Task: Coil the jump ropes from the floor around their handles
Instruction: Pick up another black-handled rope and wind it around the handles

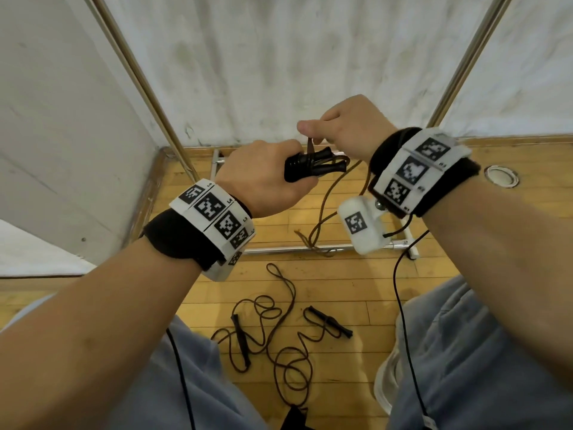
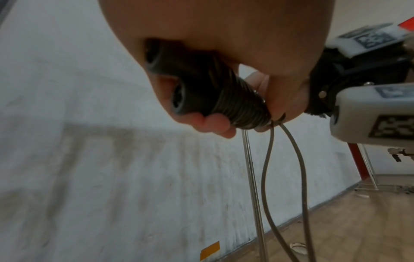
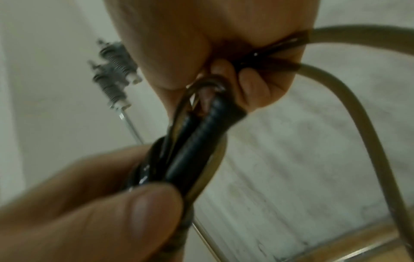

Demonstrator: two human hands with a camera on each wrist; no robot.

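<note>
My left hand point(image 1: 263, 178) grips two black jump-rope handles point(image 1: 313, 164) held side by side, with brown rope wound round them near my fingers. The wound coils point(image 2: 241, 104) show in the left wrist view. My right hand point(image 1: 344, 125) pinches the brown rope point(image 1: 310, 144) just above the handles; two strands point(image 1: 325, 206) hang down from it toward the floor. The right wrist view shows the handles point(image 3: 197, 141) and the rope point(image 3: 358, 109) looping out of my right fingers. A second jump rope point(image 1: 279, 336) lies uncoiled on the floor with its black handles point(image 1: 330, 321) apart.
I stand on a wooden floor point(image 1: 341, 280) in a corner of white sheeted walls point(image 1: 279, 57). A metal stand frame point(image 1: 294, 250) lies on the floor ahead, with slanted poles point(image 1: 139, 79) at either side. Black cables point(image 1: 403, 305) hang from my wrists. A round floor fitting point(image 1: 500, 176) sits at right.
</note>
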